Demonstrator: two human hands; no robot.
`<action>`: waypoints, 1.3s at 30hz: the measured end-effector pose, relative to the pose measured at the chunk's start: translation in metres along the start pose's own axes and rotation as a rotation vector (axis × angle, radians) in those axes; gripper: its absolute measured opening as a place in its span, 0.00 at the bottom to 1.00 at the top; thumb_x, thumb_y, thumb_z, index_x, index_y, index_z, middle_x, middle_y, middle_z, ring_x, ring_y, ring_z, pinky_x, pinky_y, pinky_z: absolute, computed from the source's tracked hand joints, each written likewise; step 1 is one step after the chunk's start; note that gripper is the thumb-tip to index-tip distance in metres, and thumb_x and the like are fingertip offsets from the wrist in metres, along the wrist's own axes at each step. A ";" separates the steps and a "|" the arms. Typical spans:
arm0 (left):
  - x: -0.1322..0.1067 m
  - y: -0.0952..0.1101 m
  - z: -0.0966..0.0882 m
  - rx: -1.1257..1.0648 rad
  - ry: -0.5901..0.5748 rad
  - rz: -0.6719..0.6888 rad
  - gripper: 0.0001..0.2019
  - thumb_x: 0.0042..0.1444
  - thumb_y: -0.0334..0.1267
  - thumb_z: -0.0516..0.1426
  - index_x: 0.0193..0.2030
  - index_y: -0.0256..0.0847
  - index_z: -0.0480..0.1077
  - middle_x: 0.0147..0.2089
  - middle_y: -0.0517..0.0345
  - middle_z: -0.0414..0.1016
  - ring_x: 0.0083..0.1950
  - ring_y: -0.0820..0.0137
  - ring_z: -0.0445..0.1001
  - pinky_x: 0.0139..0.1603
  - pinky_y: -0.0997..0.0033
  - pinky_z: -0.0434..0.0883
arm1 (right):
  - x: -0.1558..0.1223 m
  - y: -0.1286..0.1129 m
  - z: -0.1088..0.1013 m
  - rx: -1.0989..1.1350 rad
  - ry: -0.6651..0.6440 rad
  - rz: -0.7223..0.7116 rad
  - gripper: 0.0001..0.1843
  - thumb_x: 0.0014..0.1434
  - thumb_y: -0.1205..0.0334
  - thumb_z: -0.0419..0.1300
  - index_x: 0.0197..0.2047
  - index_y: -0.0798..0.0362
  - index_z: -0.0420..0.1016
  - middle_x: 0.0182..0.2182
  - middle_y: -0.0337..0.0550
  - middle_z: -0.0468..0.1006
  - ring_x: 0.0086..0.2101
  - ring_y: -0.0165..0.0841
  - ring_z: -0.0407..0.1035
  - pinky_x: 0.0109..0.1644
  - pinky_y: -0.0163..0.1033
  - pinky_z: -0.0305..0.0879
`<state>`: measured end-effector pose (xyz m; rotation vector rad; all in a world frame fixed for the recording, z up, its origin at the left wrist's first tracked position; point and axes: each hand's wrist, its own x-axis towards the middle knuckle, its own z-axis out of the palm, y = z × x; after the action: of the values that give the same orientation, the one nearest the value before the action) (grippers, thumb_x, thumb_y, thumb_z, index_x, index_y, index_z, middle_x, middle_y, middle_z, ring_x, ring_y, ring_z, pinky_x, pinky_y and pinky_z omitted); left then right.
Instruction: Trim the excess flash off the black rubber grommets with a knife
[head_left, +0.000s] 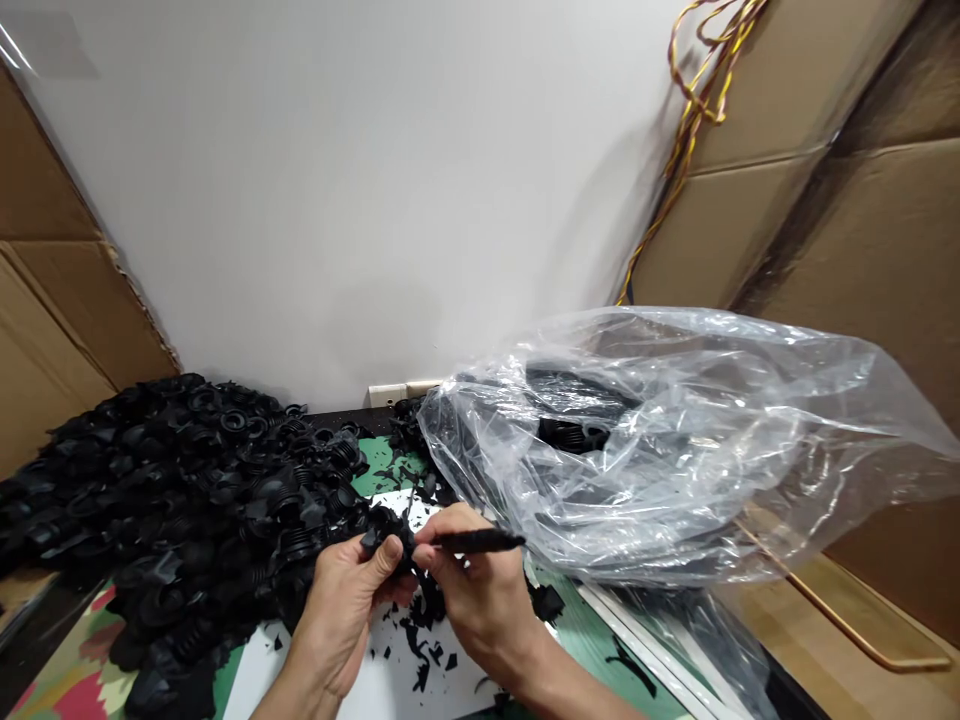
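Roughly: the left hand (337, 610) pinches a black ribbed rubber boot (386, 530) at the right edge of a heaped pile of rubber boots (202, 500). The right hand (480, 590) grips a slim black tool (480, 541), and the hands sit together around the boot; the tool's working end is hidden. Black rubber scraps (416, 640) lie on a white sheet (465, 680) just right of the pile, with a clear plastic bag (637, 450) farther right. A firm pinch close to the tool, fingers clear of its path, probably steadies the work best.
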<state>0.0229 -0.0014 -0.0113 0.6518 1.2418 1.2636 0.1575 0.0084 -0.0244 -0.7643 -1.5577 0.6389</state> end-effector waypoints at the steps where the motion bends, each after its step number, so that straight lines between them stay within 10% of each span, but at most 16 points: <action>1: -0.001 0.000 0.001 0.017 -0.009 0.008 0.21 0.27 0.48 0.71 0.20 0.30 0.74 0.19 0.56 0.73 0.20 0.74 0.68 0.22 0.75 0.67 | 0.000 0.002 0.000 -0.066 -0.019 -0.080 0.07 0.59 0.68 0.54 0.32 0.52 0.72 0.26 0.44 0.73 0.26 0.32 0.68 0.28 0.36 0.65; 9: -0.014 0.014 -0.001 0.050 -0.040 -0.057 0.22 0.25 0.49 0.71 0.17 0.32 0.71 0.16 0.58 0.70 0.16 0.73 0.68 0.17 0.75 0.66 | 0.016 0.039 -0.017 -0.369 0.070 -0.058 0.10 0.60 0.66 0.51 0.29 0.51 0.69 0.24 0.44 0.72 0.24 0.33 0.66 0.27 0.37 0.63; 17: -0.008 0.009 -0.008 -0.076 0.028 0.010 0.18 0.33 0.45 0.71 0.21 0.32 0.73 0.19 0.56 0.73 0.21 0.71 0.72 0.21 0.75 0.72 | 0.016 0.016 -0.016 0.346 0.004 0.322 0.11 0.59 0.52 0.57 0.35 0.52 0.67 0.26 0.37 0.68 0.24 0.31 0.68 0.28 0.37 0.66; 23: -0.007 0.009 -0.003 -0.140 0.040 -0.006 0.11 0.39 0.35 0.69 0.26 0.30 0.76 0.25 0.52 0.77 0.23 0.72 0.74 0.24 0.75 0.74 | 0.003 0.002 -0.008 0.307 0.013 0.172 0.07 0.58 0.57 0.60 0.35 0.51 0.74 0.33 0.44 0.73 0.33 0.35 0.69 0.36 0.40 0.68; 34: -0.012 0.003 -0.002 -0.093 0.039 0.094 0.19 0.30 0.45 0.71 0.26 0.33 0.77 0.25 0.53 0.79 0.27 0.67 0.76 0.29 0.71 0.74 | 0.002 0.004 -0.004 0.023 0.039 -0.149 0.07 0.60 0.68 0.53 0.33 0.51 0.71 0.27 0.44 0.74 0.27 0.33 0.69 0.30 0.38 0.66; 39: -0.017 0.015 -0.003 -0.070 0.143 0.192 0.21 0.25 0.47 0.72 0.21 0.33 0.75 0.18 0.55 0.77 0.21 0.71 0.73 0.27 0.75 0.73 | 0.007 0.019 -0.012 -0.232 0.034 -0.032 0.09 0.59 0.66 0.53 0.27 0.51 0.69 0.23 0.43 0.72 0.22 0.32 0.65 0.24 0.36 0.60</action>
<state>0.0175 -0.0143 0.0067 0.6506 1.2680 1.5283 0.1709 0.0257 -0.0325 -0.9163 -1.6268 0.4233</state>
